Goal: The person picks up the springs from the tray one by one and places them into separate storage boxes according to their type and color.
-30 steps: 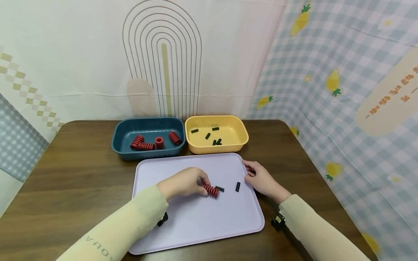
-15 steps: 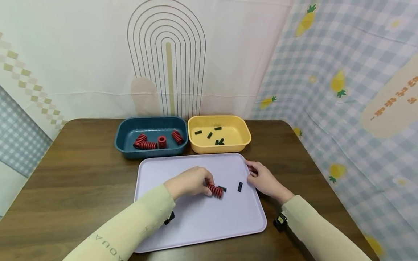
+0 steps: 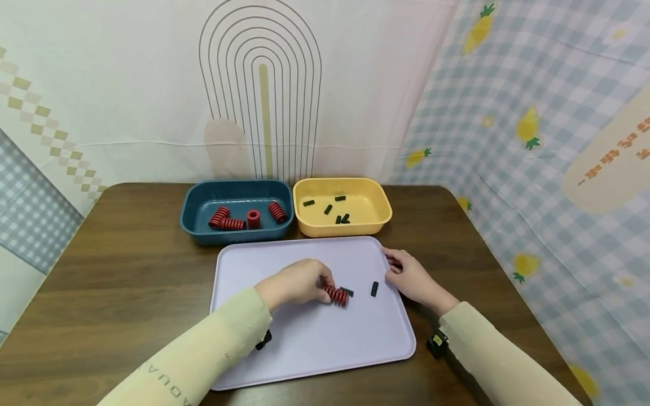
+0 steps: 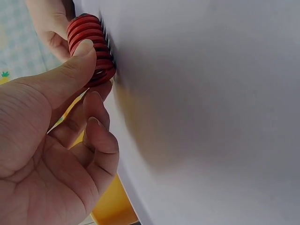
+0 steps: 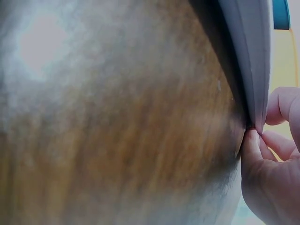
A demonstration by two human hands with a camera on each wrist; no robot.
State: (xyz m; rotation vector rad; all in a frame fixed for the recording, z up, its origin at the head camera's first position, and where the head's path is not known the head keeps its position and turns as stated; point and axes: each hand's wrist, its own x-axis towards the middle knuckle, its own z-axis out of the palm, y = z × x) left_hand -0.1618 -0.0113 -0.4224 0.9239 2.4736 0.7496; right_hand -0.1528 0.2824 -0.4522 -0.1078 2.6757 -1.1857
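My left hand pinches a red coil spring between thumb and fingers, low over the lilac tray. In the left wrist view the thumb lies along the side of the red spring. Right behind it a small dark green spring is partly covered; whether the two touch I cannot tell. Another small dark spring lies on the tray farther right. At the tray's right rim, my right hand grips the edge, with the thumb low against it in the right wrist view.
Behind the tray stand a blue bin holding several red springs and a yellow bin with several small dark springs. They sit side by side on the brown wooden table. Patterned cloth hangs at the back and right.
The whole head view has shifted slightly. Relative to the tray, both hands and the red spring stay in nearly the same place.
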